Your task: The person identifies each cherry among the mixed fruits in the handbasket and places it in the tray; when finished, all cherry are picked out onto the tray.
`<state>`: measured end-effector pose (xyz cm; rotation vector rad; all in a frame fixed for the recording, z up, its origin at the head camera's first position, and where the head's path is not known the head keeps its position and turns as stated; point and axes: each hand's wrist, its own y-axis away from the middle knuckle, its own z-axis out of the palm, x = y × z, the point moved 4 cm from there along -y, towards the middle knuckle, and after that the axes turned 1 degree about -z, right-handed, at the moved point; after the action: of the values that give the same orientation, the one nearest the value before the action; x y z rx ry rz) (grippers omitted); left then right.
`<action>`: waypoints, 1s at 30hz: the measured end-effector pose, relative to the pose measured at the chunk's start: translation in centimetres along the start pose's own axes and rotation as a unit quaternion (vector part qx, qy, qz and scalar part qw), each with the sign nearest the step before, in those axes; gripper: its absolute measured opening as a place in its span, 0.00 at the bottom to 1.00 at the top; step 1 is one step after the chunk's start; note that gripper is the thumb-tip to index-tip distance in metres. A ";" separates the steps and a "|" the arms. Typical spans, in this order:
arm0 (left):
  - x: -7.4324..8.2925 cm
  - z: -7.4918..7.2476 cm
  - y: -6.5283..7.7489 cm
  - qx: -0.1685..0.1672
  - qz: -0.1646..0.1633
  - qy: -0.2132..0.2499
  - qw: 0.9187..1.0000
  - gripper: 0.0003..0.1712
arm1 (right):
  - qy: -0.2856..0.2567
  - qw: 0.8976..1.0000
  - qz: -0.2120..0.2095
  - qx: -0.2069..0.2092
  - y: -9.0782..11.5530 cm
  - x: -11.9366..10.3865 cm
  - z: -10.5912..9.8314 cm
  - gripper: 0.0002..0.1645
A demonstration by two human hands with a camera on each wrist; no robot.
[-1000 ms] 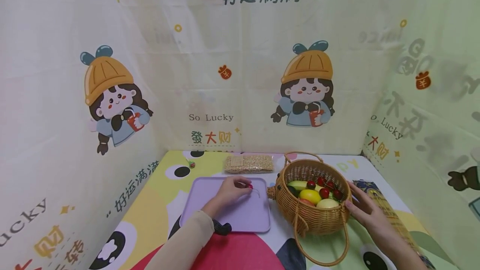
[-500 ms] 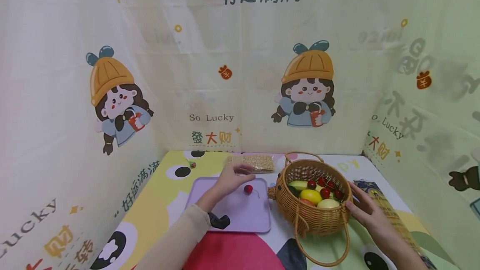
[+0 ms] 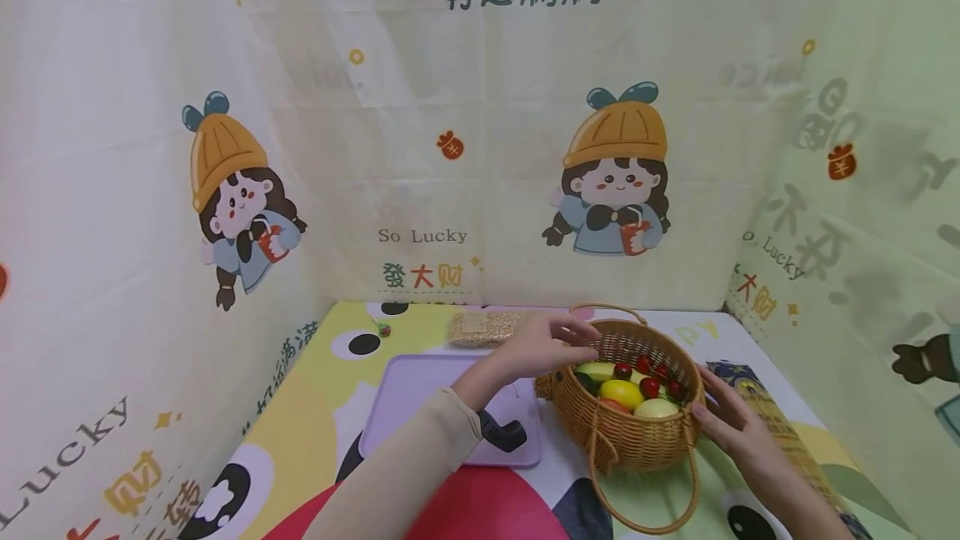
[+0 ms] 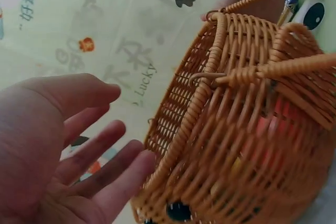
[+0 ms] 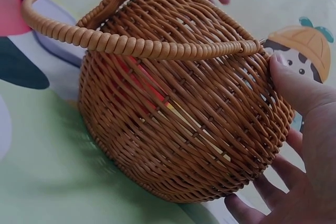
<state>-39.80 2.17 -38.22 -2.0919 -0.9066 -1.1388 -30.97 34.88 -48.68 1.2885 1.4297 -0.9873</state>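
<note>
A wicker basket [image 3: 630, 440] holds a yellow lemon [image 3: 621, 394], a pale round fruit [image 3: 657, 407] and several dark red cherries [image 3: 649, 387]. My left hand [image 3: 534, 348] is over its left rim, holding nothing, fingers loosely extended; the left wrist view shows its fingertips [image 4: 144, 161] right at the rim. Against the basket's right side rests my right hand [image 3: 738, 436], thumb near the rim and fingers spread along the outside. On the lilac tray [image 3: 397, 407] a cherry stem [image 3: 516, 391] shows past my left forearm, which hides the cherry.
Behind the tray lies a clear bag of grains [image 3: 480, 329]. A small red-and-green item [image 3: 384, 329] is at the back left. A long patterned package [image 3: 750, 394] lies right of the basket, partly behind my right hand. The basket's handle [image 3: 645, 530] hangs toward me.
My left hand has let go of the cherry on the tray, lifted off, and moved right to the basket's left rim. My right hand stays at the basket's side.
</note>
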 end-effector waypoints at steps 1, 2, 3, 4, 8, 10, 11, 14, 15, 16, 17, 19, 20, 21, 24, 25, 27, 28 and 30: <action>0.1 0.3 -0.5 -0.012 -0.004 -0.008 1.000 0.16 | 0.000 1.000 0.001 0.000 0.0 0.0 0.0 0.46; 0.2 0.7 -1.2 -0.026 -0.006 -0.008 1.000 0.16 | -0.001 1.000 0.000 -0.001 -0.1 0.0 0.1 0.46; 0.3 1.0 -1.9 -0.039 -0.011 -0.001 0.999 0.16 | 0.000 1.000 -0.001 -0.001 -0.1 -0.1 0.1 0.46; 0.5 1.5 -2.6 -0.051 -0.016 0.012 0.998 0.16 | 0.002 1.000 -0.001 0.000 -0.1 -0.2 0.1 0.46; 1.5 3.4 -5.4 -0.098 -0.039 0.052 0.993 0.17 | 0.008 1.000 -0.004 0.000 0.0 -0.4 0.0 0.46; 1.7 4.1 -6.3 -0.113 -0.059 0.047 0.991 0.18 | 0.010 1.000 -0.003 0.000 0.1 -0.4 -0.1 0.46; 1.8 4.4 -6.6 -0.120 -0.070 0.038 0.990 0.18 | 0.009 1.000 -0.002 0.000 0.2 -0.5 -0.1 0.46; 1.5 5.0 -7.2 -0.135 -0.111 0.020 0.984 0.19 | 0.007 1.000 0.000 -0.003 0.2 -0.4 0.0 0.46; 1.4 5.2 -7.3 -0.138 -0.125 0.014 0.982 0.19 | 0.006 1.000 0.001 -0.004 0.2 -0.4 0.0 0.46; 1.3 5.3 -7.4 -0.141 -0.138 0.008 0.980 0.19 | 0.006 1.000 0.000 -0.007 0.2 -0.3 0.1 0.46; 1.1 5.5 -7.5 -0.147 -0.148 0.007 0.978 0.20 | 0.006 1.000 0.000 -0.004 0.2 -0.3 0.0 0.46; 0.9 5.9 -8.0 -0.164 -0.158 0.000 0.974 0.20 | 0.006 1.000 -0.006 -0.002 0.3 -0.1 -0.2 0.46; 0.7 6.2 -8.4 -0.172 -0.163 -0.007 0.971 0.20 | 0.006 1.000 -0.007 -0.001 0.4 0.0 -0.3 0.46; 0.5 6.5 -8.7 -0.182 -0.167 -0.011 0.969 0.20 | 0.006 1.000 -0.008 0.002 0.6 0.1 -0.4 0.46; -0.2 7.3 -9.9 -0.204 -0.181 -0.026 0.962 0.18 | 0.002 1.000 -0.007 0.003 0.8 0.2 -0.8 0.47; -0.6 7.5 -10.2 -0.210 -0.189 -0.028 0.959 0.18 | 0.002 1.000 -0.005 0.005 0.7 0.1 -0.8 0.47; -1.4 7.8 -10.7 -0.222 -0.212 -0.028 0.951 0.17 | -0.002 1.000 -0.006 0.000 0.6 0.0 -0.7 0.47; -1.8 7.8 -10.9 -0.228 -0.220 -0.029 0.948 0.17 | -0.004 1.000 -0.006 -0.002 0.5 -0.1 -0.6 0.47; -2.4 7.9 -11.0 -0.241 -0.232 -0.033 0.942 0.17 | -0.004 1.000 -0.010 -0.004 0.3 -0.3 -0.3 0.47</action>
<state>-45.68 14.00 -42.06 -2.3777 -1.3047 -1.6801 -30.73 35.16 -48.35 1.2659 1.4413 -0.9989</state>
